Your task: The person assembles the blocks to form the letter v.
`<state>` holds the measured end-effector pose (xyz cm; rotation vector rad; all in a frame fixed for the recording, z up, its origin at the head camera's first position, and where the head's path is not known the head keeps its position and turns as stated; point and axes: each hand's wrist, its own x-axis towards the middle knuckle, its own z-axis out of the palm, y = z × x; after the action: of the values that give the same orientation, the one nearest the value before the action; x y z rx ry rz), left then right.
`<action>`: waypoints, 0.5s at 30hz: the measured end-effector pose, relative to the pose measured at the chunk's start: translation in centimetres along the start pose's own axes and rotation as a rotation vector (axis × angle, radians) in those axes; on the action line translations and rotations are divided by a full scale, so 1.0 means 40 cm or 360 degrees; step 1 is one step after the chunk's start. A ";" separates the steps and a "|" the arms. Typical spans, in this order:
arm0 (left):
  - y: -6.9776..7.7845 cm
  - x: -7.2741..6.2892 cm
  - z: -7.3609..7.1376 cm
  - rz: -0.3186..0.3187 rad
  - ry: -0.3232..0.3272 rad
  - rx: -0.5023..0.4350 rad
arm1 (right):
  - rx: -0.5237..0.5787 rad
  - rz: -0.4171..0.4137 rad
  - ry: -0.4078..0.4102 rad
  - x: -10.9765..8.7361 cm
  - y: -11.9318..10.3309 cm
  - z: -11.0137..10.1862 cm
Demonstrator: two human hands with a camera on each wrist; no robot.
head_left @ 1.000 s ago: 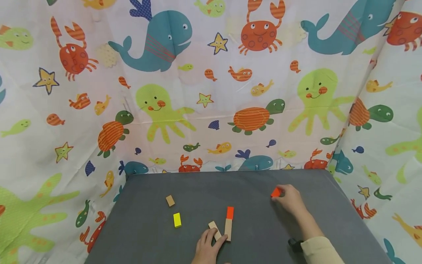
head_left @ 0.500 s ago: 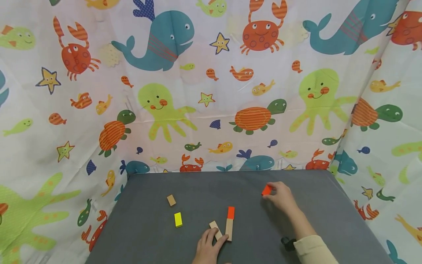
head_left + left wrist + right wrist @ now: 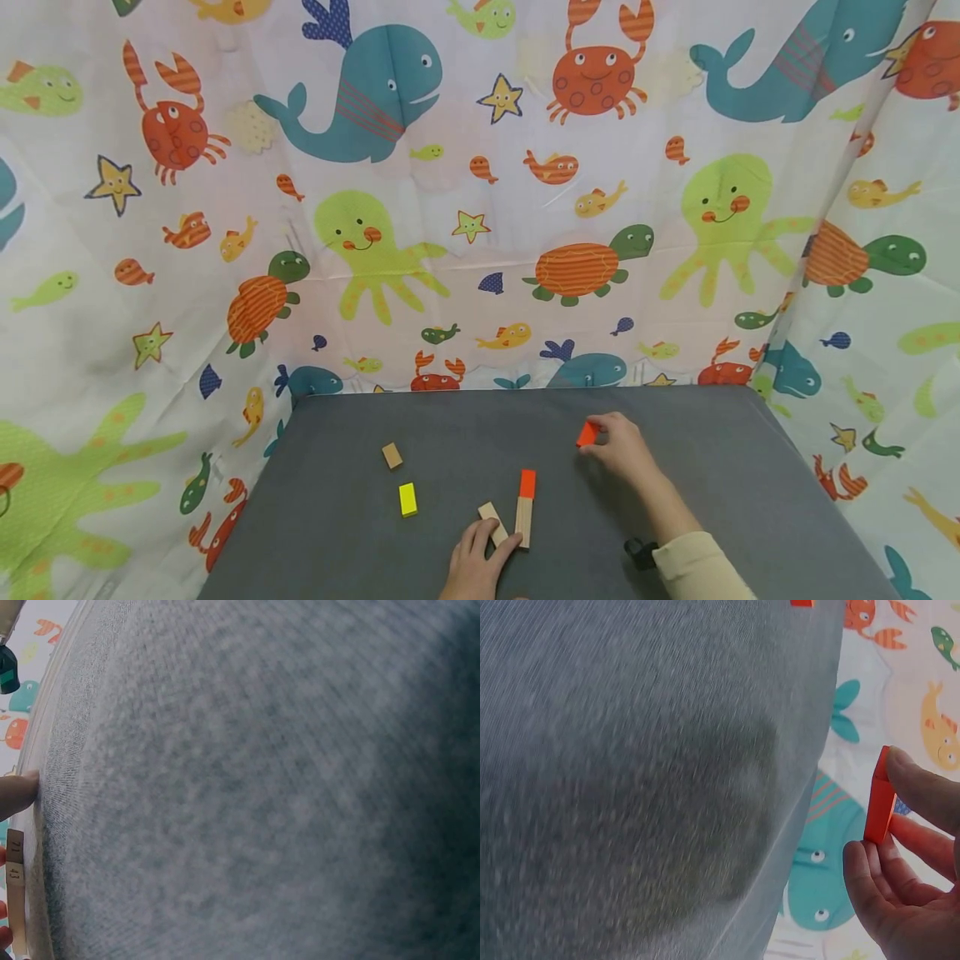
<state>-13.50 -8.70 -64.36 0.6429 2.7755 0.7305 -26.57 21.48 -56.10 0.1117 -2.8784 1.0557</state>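
My right hand (image 3: 622,446) pinches an orange block (image 3: 587,433) between thumb and fingers over the back right of the grey table; the right wrist view shows this orange block (image 3: 880,796) upright between the fingertips. At the front, my left hand (image 3: 476,560) holds a plain wooden block (image 3: 492,522), slanted, fingers on its left side and thumb on its right. Just right of the thumb lies a longer wooden block (image 3: 523,523), with another orange block (image 3: 528,483) at its far end. The left wrist view catches the thumb (image 3: 16,795) and a numbered wooden piece (image 3: 15,892).
A yellow block (image 3: 408,500) lies left of the middle on the grey table (image 3: 337,542), and a small tan block (image 3: 392,455) lies behind it. A white curtain (image 3: 465,275) with sea animals hangs along the table's back and sides.
My right hand has moved left across the back of the table, carrying the orange block. The left hand and the blocks lying on the table have stayed in place.
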 end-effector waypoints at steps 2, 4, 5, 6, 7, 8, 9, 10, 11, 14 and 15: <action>0.002 0.001 0.000 0.0009 0.0013 -0.0007 | 0.0022 -0.0003 -0.0004 0.001 -0.011 0.006; 0.003 0.001 -0.001 0.0016 0.0031 -0.0011 | 0.0037 -0.0005 -0.0016 0.002 -0.018 0.013; 0.003 0.002 -0.001 0.0015 0.0035 -0.0014 | 0.0043 -0.0010 -0.0023 0.003 -0.021 0.018; 0.004 0.002 -0.001 0.0011 0.0034 -0.0013 | 0.0050 -0.0014 -0.0032 0.004 -0.023 0.022; 0.004 0.002 -0.001 0.0006 0.0031 -0.0016 | 0.0052 -0.0014 -0.0038 0.005 -0.024 0.027; 0.004 0.002 -0.002 -0.0001 0.0023 -0.0018 | 0.0056 -0.0011 -0.0043 0.006 -0.026 0.032; 0.005 0.001 -0.002 -0.0008 0.0016 -0.0021 | 0.0056 -0.0015 -0.0046 0.007 -0.029 0.036; 0.005 0.001 -0.002 -0.0016 0.0009 -0.0023 | 0.0057 -0.0018 -0.0049 0.008 -0.031 0.041; 0.005 0.001 -0.001 -0.0023 0.0003 -0.0025 | 0.0058 -0.0025 -0.0053 0.009 -0.033 0.046; 0.005 0.002 0.001 -0.0040 -0.0009 -0.0018 | 0.0046 -0.0053 -0.0062 0.012 -0.043 0.059; 0.005 0.002 0.001 -0.0044 -0.0011 -0.0017 | 0.0044 -0.0065 -0.0068 0.013 -0.046 0.064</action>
<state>-13.47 -8.48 -64.31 0.6029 2.7669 0.7354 -27.05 18.40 -56.80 0.1962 -2.8866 1.0992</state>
